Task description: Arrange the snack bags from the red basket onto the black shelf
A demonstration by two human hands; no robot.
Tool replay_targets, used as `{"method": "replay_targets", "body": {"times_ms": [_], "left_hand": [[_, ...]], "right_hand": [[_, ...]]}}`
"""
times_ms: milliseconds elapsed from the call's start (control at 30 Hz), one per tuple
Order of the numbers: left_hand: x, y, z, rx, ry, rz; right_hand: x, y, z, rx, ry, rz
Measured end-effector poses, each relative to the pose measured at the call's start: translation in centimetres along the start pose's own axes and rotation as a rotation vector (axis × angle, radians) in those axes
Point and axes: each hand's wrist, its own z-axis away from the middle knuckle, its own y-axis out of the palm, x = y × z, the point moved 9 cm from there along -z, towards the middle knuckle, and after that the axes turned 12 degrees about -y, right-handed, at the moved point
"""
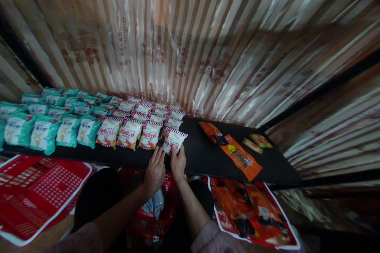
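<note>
At the front right end of the white snack-bag rows, my right hand (178,163) grips a white snack bag (173,140), thumb on its printed front. The bag has a red and blue striped top edge and stands nearly upright on the black shelf (196,154). My left hand (155,169) lies just left of it with fingers stretched forward, close to the lower edge of that bag and of the neighbouring white bag (150,135). Whether its fingertips touch either bag is unclear. Several matching white bags (128,132) stand in rows to the left and behind.
Teal bags (44,133) fill the shelf's left part. Rightward lie orange packets (237,154) and small yellow packs (253,145). Below are an empty-looking red basket (44,189), another basket with orange packets (252,209), and a red basket between my knees holding bags (156,203). Corrugated sheeting (190,47) stands behind.
</note>
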Motion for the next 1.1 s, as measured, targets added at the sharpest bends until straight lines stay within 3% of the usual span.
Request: {"method": "replay_targets", "body": {"times_ms": [333,1100], "left_hand": [[0.2,-0.9,-0.3,-0.097,0.050,-0.119],[0.6,-0.6,-0.2,-0.101,0.110,-0.111]], "right_hand": [[0.7,0.4,-1.0,-0.041,-0.164,0.084],[0.2,1.6,-2.3,-0.022,-0.252,0.219]]}}
